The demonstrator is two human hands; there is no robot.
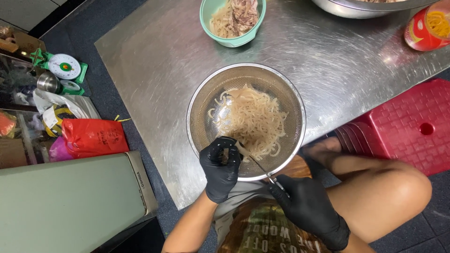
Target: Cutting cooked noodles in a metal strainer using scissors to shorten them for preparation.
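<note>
Head view, looking straight down onto a steel table (pixel 154 70).

Metal colander (pixel 246 121) sits at the near edge of the table, at picture centre. Inside it: a heap of pale, translucent strips (pixel 253 121), curled and tangled, piled toward the middle and the 5 o'clock side of the bowl.

Left hand (pixel 220 167), black glove, at 7 o'clock on the colander rim. Fingers are curled in and pressed together, pinching the end of one strip just inside the rim.

Right hand (pixel 309 211), black glove, at 5 o'clock, just outside the rim and over the person's lap. Fingers are closed around a thin metal tool (pixel 263 169); whether it is scissors or a small blade, cannot tell. The tool's tip points toward 10 o'clock and meets the strip held by the left hand.

Surroundings:
- Green bowl (pixel 233 21) at 12 o'clock from the colander, well apart, holding pale strips and darker brownish pieces.
- Large steel basin (pixel 365 7) at 1 o'clock, cut off by the frame.
- Red packet (pixel 426 28) at 2 o'clock on the table.
- Red plastic stool (pixel 408 126) at 3 o'clock, beside the table, above the bare knee.
- Green-based dial scale (pixel 64 67) and red bag (pixel 93 137) at 9 o'clock, off the table.
</note>
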